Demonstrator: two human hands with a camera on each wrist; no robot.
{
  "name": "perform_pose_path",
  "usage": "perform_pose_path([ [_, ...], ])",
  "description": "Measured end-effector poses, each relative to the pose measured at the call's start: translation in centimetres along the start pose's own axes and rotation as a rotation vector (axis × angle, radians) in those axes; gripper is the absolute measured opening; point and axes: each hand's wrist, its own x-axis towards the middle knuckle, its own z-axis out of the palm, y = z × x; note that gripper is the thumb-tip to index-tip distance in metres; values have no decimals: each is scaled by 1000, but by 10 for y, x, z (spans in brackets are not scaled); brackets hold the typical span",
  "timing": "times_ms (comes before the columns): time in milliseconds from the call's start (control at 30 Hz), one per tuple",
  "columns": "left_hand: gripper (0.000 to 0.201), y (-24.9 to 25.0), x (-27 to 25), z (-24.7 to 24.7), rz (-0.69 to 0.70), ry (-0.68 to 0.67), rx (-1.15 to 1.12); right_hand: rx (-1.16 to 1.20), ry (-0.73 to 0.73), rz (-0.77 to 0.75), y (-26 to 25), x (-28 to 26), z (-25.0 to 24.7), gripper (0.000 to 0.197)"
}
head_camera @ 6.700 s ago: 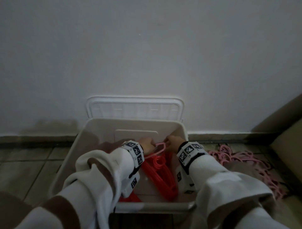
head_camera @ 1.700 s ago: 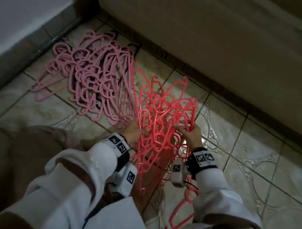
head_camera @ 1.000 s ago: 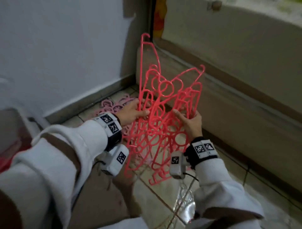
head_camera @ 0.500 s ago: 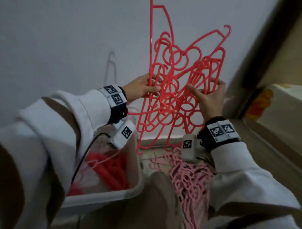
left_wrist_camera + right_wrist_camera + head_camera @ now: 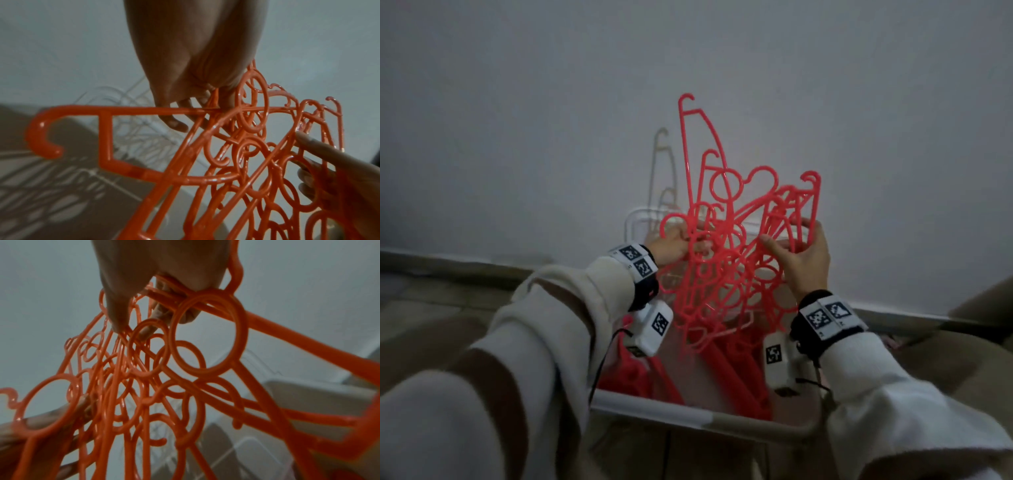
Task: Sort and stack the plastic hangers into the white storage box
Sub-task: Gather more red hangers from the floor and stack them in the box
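I hold a tangled bunch of red plastic hangers (image 5: pixel 726 253) upright in the air above the white storage box (image 5: pixel 688 413). My left hand (image 5: pixel 678 245) grips its left side, fingers curled round the bars (image 5: pixel 185 112). On the right side my right hand (image 5: pixel 799 250) grips the bunch (image 5: pixel 185 340), thumb in front and fingers behind. More red hangers (image 5: pixel 736 373) lie stacked inside the box below the bunch. In the wrist views the hangers look orange.
The box stands on the tiled floor against a white wall (image 5: pixel 551 102), its lid (image 5: pixel 637 219) leaning behind it. A beige piece of furniture (image 5: pixel 986 301) shows at the right edge. My sleeves fill the lower part of the head view.
Both hands picked the red bunch up from the floor pile, lifted it and swung it left. It now hangs over the box, lower than half a second ago.
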Motion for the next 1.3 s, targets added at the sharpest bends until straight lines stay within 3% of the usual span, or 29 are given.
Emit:
perform_pose_path([
  [67,53,-21,9,-1,-86,-8,56,-11,6,51,16,-3,4,43],
  [100,55,-30,15,1,-112,-16,77,-19,13,75,22,-4,5,42],
  [233,9,-52,26,20,-129,-113,144,-30,22,139,47,-9,0,36],
  [333,27,-76,31,42,-160,-148,113,-89,27,152,67,-7,-4,37],
  [433,33,-95,32,56,-213,-201,222,-210,7,197,86,-5,-2,41],
  [500,35,-102,31,58,-281,-247,279,-329,-107,194,97,-7,3,40],
  [567,38,-111,27,54,-370,-320,369,-534,-309,248,105,-10,9,45],
  [633,41,-116,20,43,-496,-322,572,-725,-484,402,110,-11,12,58],
  [700,38,-126,18,30,-566,-277,890,-844,-542,513,110,-7,13,59],
  [767,35,-129,13,18,-601,-405,1168,-923,-543,532,105,0,15,57],
  [833,36,-119,7,6,-555,-461,1375,-985,-562,522,97,5,19,48],
  [933,36,-100,5,-9,-521,-353,1396,-1091,-617,495,86,9,27,42],
  [1000,36,-97,9,-16,-520,-360,1369,-1184,-627,443,77,15,33,36],
  [1067,38,-94,15,-19,-542,-341,1306,-1275,-604,336,67,23,37,32],
  [1100,30,-88,15,-17,-557,-354,1234,-1318,-585,266,62,28,39,32],
  [1167,32,-73,16,-8,-523,-403,1138,-1393,-611,71,52,35,45,37],
  [1233,32,-67,18,2,-447,-419,1109,-1409,-688,-123,48,39,53,38],
  [1300,29,-75,18,9,-442,-393,1111,-1298,-855,-181,50,36,61,33],
])
